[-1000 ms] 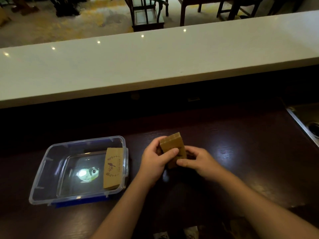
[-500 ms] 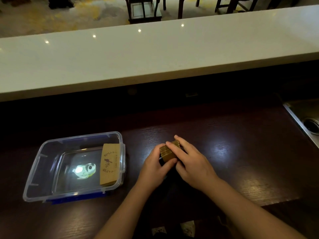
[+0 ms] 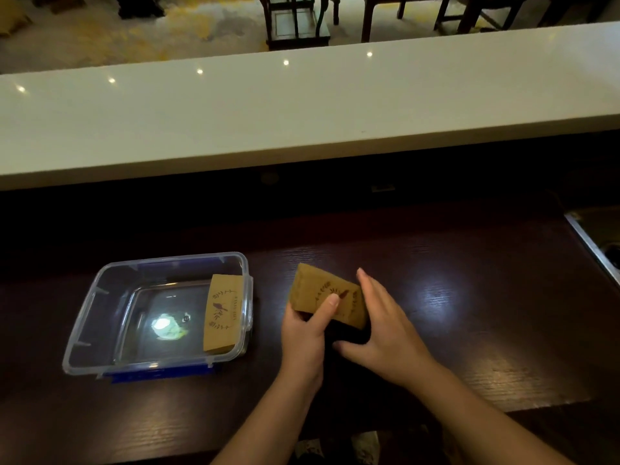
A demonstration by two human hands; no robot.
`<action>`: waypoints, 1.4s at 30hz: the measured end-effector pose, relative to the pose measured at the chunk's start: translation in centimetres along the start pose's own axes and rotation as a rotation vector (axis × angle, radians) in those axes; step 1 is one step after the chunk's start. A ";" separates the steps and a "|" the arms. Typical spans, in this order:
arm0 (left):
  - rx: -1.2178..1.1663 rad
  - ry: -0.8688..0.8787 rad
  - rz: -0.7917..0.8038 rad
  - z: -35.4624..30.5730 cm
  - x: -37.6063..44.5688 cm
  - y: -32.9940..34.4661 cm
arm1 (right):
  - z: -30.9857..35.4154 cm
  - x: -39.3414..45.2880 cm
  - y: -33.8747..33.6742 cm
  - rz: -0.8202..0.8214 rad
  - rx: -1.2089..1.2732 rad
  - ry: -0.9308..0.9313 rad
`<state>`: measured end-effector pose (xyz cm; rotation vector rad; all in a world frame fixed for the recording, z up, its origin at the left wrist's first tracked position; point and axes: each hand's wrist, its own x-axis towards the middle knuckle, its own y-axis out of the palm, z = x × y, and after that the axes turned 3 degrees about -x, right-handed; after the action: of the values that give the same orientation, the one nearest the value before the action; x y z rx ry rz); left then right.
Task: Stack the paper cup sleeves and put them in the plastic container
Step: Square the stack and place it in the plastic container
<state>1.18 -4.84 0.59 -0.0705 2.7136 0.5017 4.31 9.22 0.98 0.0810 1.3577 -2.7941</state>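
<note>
A stack of brown paper cup sleeves [image 3: 320, 290] with a printed wreath logo lies flat-face up, tilted, over the dark table. My left hand [image 3: 303, 330] grips its near left end, thumb on top. My right hand [image 3: 385, 325] rests with open fingers against the stack's right edge. To the left stands a clear plastic container [image 3: 100, 297] with blue clips. Inside it, another brown cup sleeve [image 3: 223, 313] leans against the right wall.
A long white counter [image 3: 302, 105] runs across behind the dark wooden table [image 3: 469, 313]. A metal sink edge [image 3: 593, 243] shows at the far right. Chairs stand on the floor beyond the counter. A bright light reflection sits on the container's bottom.
The stack was held on edge between both hands; now it is turned so its printed face shows. My right hand has opened and slid to the stack's right side.
</note>
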 end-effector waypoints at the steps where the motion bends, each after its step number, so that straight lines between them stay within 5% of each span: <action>1: -0.083 -0.041 -0.006 0.0 -0.2 0.2 | 0.2 0.1 0.0 -0.010 -0.087 -0.012; 4: -0.188 -0.078 -0.046 0.0 -1.3 0.3 | 1.1 1.0 -0.7 -0.068 -0.251 -0.093; 16: -0.148 -0.065 -0.141 -4.9 -4.5 -5.5 | 7.2 4.8 -2.4 0.238 -0.384 -0.412; 18: 0.215 -0.010 -0.178 -7.3 -5.3 -6.8 | 8.3 5.5 -2.8 0.284 -0.423 -0.475; 22: 1.425 0.357 -0.178 -12.2 -6.2 -8.4 | 11.6 7.2 -3.0 0.350 -0.533 -0.612; 25: 1.705 0.368 -0.059 -14.0 -4.9 -8.5 | 15.3 8.9 -2.2 0.349 -0.602 -0.781; 34: 1.643 0.277 -0.199 -15.6 -0.5 -12.8 | 22.5 14.5 1.6 0.477 -0.749 -1.011; 42: 1.535 0.265 -0.268 -15.3 2.5 -14.7 | 23.7 17.4 3.9 0.519 -0.793 -1.023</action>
<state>-4.91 -23.94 7.93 -0.0745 2.4918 -1.7168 -13.65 -11.97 11.42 -0.7571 1.6095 -1.3337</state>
